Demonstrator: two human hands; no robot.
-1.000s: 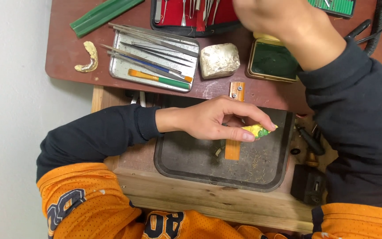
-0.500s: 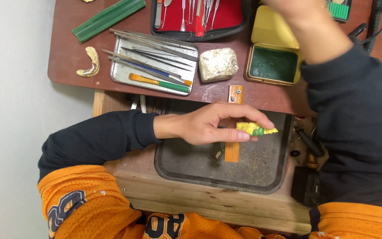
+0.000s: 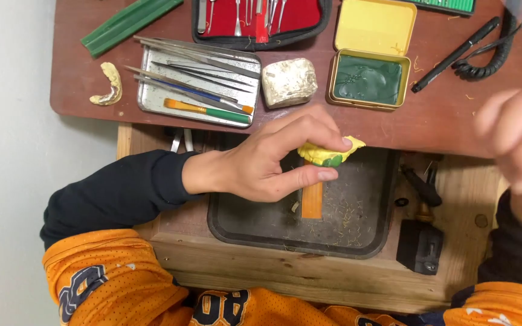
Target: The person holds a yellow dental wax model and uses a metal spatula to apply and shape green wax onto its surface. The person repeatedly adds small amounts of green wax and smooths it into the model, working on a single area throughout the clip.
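The left hand (image 3: 261, 166) reaches across from the left, its fingers (image 3: 327, 143) pinched around a small yellow cast with a green patch (image 3: 328, 154), thumb below and fingertips above. It holds the cast over the far edge of a dark tray (image 3: 357, 229) that sits in a wooden frame (image 3: 273, 274), just above an orange wooden strip (image 3: 312, 199) lying in the tray among pale shavings.

The right hand (image 3: 515, 142) hangs blurred at the right edge, raised near the camera, fingers loosely curled and grasping nothing that can be seen (the blur hides any small item).

Beyond the tray, the reddish-brown counter (image 3: 80, 90) carries a shallow metal tin (image 3: 152, 102) with thin metal instruments and an orange-and-green handled brush (image 3: 209, 111). Just right of the tin stands a rough whitish block (image 3: 289, 81), and next to that an open yellow tin (image 3: 370, 60) with green wax in its lower half. A pale dental cast (image 3: 107, 86) lies near the counter's left edge, with green strips (image 3: 129, 23) above it. A red-lined tool case (image 3: 261, 18) sits at the top, and a black pen-like tool (image 3: 454, 54) with a coiled cord lies to the right. The sleeves are dark, over an orange jersey (image 3: 116, 278).
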